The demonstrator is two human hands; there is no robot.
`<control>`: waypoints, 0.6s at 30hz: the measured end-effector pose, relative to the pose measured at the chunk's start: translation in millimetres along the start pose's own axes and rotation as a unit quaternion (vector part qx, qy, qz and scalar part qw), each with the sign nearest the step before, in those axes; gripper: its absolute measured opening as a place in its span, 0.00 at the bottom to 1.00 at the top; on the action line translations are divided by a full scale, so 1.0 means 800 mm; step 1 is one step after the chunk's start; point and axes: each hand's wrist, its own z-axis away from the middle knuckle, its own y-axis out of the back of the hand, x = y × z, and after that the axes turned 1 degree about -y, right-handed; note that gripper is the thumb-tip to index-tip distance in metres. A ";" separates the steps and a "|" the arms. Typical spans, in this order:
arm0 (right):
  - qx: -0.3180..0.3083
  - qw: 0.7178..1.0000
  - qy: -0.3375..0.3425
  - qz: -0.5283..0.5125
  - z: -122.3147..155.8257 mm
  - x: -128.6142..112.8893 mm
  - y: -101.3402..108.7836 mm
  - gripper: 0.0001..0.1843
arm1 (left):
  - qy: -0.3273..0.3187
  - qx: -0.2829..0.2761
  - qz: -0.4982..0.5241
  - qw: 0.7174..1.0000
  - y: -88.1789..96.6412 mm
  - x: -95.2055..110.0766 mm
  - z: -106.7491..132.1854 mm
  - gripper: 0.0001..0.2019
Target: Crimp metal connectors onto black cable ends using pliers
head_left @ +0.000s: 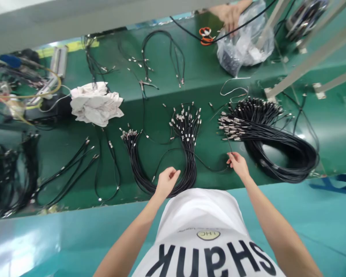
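My right hand (238,166) pinches a thin black cable (210,169) between thumb and fingers, left of a large looped cable bundle (288,154). That cable runs left across a U-shaped bundle of black cables (141,173) with metal ends. Over the bottom of the U is my left hand (166,181), its fingers curled and closed. Whether anything is inside them cannot be made out. A small metal cable end (153,179) lies just left of this hand. The U's right end fans out into several metal connectors (187,123).
A crumpled white cloth (96,104), pliers (145,85) and loose cables (72,173) lie on the green table (127,111). Across it, another person's hand (232,17) touches a clear plastic bag (248,46) near orange-handled scissors (206,36). Metal legs (294,57) stand at right.
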 end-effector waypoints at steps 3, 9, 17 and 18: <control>-0.013 1.000 -0.009 0.005 0.000 0.001 -0.009 0.37 | 0.034 0.064 0.011 0.997 0.022 -0.025 -0.030 0.15; -0.024 0.999 -0.024 0.018 0.006 -0.014 -0.022 0.39 | 0.105 0.117 0.056 0.986 0.031 -0.067 -0.063 0.16; -0.020 0.999 -0.031 0.030 0.009 -0.028 -0.034 0.40 | 0.160 0.058 0.204 0.964 0.016 -0.079 -0.080 0.20; -0.020 0.999 -0.032 0.031 0.010 -0.028 -0.035 0.40 | 0.159 0.047 0.218 0.962 0.017 -0.079 -0.081 0.19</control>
